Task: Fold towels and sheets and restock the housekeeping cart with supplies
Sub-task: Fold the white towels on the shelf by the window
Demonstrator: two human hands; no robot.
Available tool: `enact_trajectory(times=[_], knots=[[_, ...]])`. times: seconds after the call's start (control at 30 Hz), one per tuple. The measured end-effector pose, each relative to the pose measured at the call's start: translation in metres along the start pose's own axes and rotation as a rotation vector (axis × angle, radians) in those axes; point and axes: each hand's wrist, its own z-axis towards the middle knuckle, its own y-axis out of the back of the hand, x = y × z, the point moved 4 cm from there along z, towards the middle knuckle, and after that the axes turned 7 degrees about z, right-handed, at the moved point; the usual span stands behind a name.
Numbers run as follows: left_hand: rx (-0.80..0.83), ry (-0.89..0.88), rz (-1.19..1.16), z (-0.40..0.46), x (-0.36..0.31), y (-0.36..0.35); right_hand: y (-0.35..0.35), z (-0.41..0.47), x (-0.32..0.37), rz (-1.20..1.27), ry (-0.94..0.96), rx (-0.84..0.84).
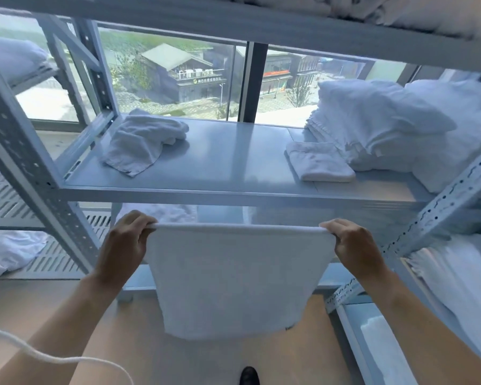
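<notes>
A white towel [231, 279] hangs doubled over in front of me, its top fold stretched level below the shelf edge. My left hand [125, 245] pinches the top left corner and my right hand [353, 245] pinches the top right corner. On the grey metal shelf [228, 162] lie a crumpled white towel [142, 143] at the left and a small folded towel [320, 161] at the right. Behind the folded one rises a stack of folded white linen [378, 126].
Perforated metal uprights [31, 165] frame the shelf on both sides. More white linen [9, 251] lies on a slatted surface at lower left and on shelves at right. A window is behind the rack. A white cord [53, 357] crosses the lower left; a dark shoe [249, 375] shows below.
</notes>
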Motion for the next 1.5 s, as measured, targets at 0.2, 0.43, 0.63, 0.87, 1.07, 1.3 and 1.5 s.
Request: enact_trajectory(times=[0.2, 0.43, 0.63, 0.87, 1.07, 1.3, 1.5], knots=[[0.044, -0.002, -0.008, 0.016, -0.021, -0.033, 0.0, 0.001, -0.039, -0.016, -0.039, 0.02], [0.075, -0.014, -0.006, 0.063, -0.041, -0.09, -0.013, 0.028, -0.104, 0.021, -0.075, 0.046], [0.093, 0.017, 0.049, 0.096, -0.046, -0.118, -0.039, 0.081, -0.147, 0.092, -0.04, 0.041], [0.032, 0.097, 0.162, 0.118, -0.02, -0.122, -0.085, 0.142, -0.159, 0.173, -0.02, 0.07], [-0.03, 0.183, 0.192, 0.156, 0.023, -0.144, -0.118, 0.206, -0.154, 0.161, 0.001, 0.035], [0.021, 0.31, 0.14, 0.21, 0.084, -0.199, -0.171, 0.269, -0.154, 0.051, -0.085, 0.061], [0.13, 0.437, 0.031, 0.245, 0.137, -0.251, -0.222, 0.298, -0.141, -0.072, -0.315, 0.082]])
